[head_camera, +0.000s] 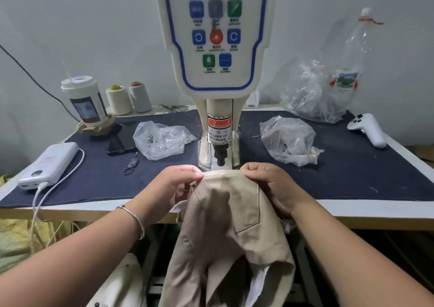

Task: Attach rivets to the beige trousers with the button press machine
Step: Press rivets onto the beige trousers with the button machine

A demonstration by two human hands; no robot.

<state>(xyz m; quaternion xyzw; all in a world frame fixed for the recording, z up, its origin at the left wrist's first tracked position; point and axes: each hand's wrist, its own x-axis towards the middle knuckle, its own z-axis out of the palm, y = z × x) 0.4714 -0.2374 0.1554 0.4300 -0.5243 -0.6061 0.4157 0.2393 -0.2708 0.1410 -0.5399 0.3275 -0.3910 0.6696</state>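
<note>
A: Holding the beige trousers (225,224) w/ both hands, right at the front edge of the table (352,215), approx 6 o'clock from the button press machine (217,60). Top edge of the fabric sits just below the black punch (221,157), near but can't tell if touching the base.

B: Grip?

A: Left hand (173,184) pinches the top edge, thumb and fingertips closed on the cloth at its 10 o'clock corner. Right hand (270,182) has fingers curled over the edge at approx 1 o'clock, knuckles up, fabric bunched under the palm. A pocket seam shows on the trousers' right half; the rest hangs down off the table toward 6 o'clock.

B: Rivets on yet?

A: One small dark dot by the left thumb, approx 9 o'clock on the fabric. Too small to tell what it is.

B: Rest of the table?

A: Dark blue mat (352,166) covers the top. At 9 o'clock of the press: clear plastic bag (159,140) w/ small metal bits, black phone (122,140), white power bank (49,166) w/ cable. At 10–11 o'clock: lidded cup (82,100), two thread cones (128,99). At 3 o'clock: another plastic bag (290,140); at 2 o'clock a bigger bag (312,90), a clear bottle (352,55) and a white controller (366,128). Silver bangle (135,220) on the left wrist.
</note>
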